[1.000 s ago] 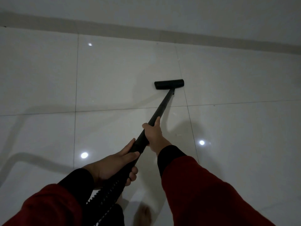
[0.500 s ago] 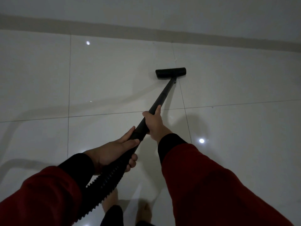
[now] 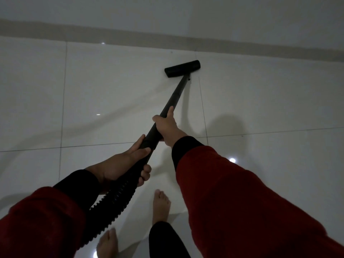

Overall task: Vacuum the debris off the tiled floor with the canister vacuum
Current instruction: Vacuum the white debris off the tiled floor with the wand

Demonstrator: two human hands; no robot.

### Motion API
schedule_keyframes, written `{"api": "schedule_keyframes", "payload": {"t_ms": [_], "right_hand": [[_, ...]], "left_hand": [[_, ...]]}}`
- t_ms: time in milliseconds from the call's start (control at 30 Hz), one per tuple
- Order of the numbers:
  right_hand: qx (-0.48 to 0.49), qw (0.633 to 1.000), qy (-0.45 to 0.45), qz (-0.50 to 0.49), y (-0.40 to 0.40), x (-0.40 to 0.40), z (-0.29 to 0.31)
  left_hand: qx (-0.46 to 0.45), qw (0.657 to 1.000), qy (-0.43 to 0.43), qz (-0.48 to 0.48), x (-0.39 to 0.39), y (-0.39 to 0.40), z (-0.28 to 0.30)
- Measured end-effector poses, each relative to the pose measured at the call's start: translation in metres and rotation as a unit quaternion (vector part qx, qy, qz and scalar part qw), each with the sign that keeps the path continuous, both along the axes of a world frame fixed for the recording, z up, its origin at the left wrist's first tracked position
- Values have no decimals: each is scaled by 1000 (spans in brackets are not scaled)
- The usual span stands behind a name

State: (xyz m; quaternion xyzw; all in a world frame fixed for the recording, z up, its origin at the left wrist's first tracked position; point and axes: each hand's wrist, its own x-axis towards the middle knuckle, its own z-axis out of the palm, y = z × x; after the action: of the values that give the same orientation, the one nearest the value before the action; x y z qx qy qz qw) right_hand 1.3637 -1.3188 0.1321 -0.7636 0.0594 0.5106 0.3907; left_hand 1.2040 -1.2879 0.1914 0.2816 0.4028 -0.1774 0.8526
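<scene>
A black vacuum wand slants from my hands up to its flat floor head, which rests on the glossy white tiled floor close to the far wall. My right hand grips the wand at mid-length. Lower down, my left hand is wrapped around the wand's end where the ribbed black hose joins. The hose drops out of view under my left sleeve. The canister is not in view. No debris shows on the tiles in this dim light.
A grey skirting strip runs along the base of the wall at the top. My two bare feet stand on the tiles below my hands. Ceiling lamps reflect as bright spots on the floor.
The floor head has slid farther from me toward the wall. Both hands kept their grip and moved forward with the wand. My feet have come into view.
</scene>
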Motion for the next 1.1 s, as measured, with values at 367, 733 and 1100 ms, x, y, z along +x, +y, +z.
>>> {"api": "schedule_keyframes", "payload": {"t_ms": [367, 733, 1100], "right_hand": [[-23, 999, 17, -41, -22, 3, 12], [-35, 991, 34, -123, -62, -154, 19], [-64, 986, 28, -151, -118, -267, 30]], "left_hand": [[-33, 998, -10, -43, 6, -11, 0], [-23, 991, -15, -132, -143, -30, 13], [-20, 985, -22, -168, -250, -78, 30]]}}
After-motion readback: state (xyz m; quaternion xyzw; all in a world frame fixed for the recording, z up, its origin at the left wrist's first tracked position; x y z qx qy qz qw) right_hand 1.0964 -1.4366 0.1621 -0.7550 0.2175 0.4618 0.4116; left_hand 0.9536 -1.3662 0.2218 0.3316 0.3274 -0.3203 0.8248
